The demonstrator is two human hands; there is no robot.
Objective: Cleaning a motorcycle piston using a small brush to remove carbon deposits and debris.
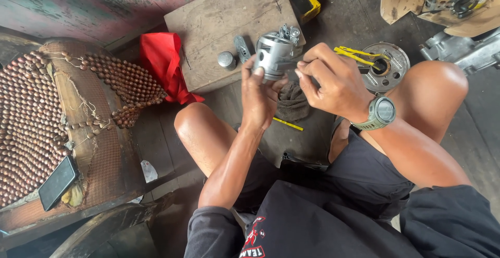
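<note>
The piston is a short, silvery metal cylinder with a smooth skirt, ring grooves near one end and a cut-out in its side wall. It sits just above the centre of the frame, held in the air over the wooden board and the dark floor. The left hand rises from below and its grip is closed around the piston: thumb on the near side, fingers wrapped behind the skirt, so the piston stands at the fingertips, above the palm. The right hand comes in from the right, fingers curled together and pinching something small at the piston's right edge; what that small thing is cannot be made out. A watch with a greenish strap sits on that wrist.

The piston's long axis tilts from lower left to upper right, with the end near a small cluster of metal parts pointing toward the top right of the frame.

On the board, left of the piston, stand a small round metal cap and a grey oblong part. A red cloth hangs off the board's left edge. A round engine plate with yellow-handled pliers lies to the right. A dark rag is below the hands. A phone rests on the beaded seat at the lower left.
</note>
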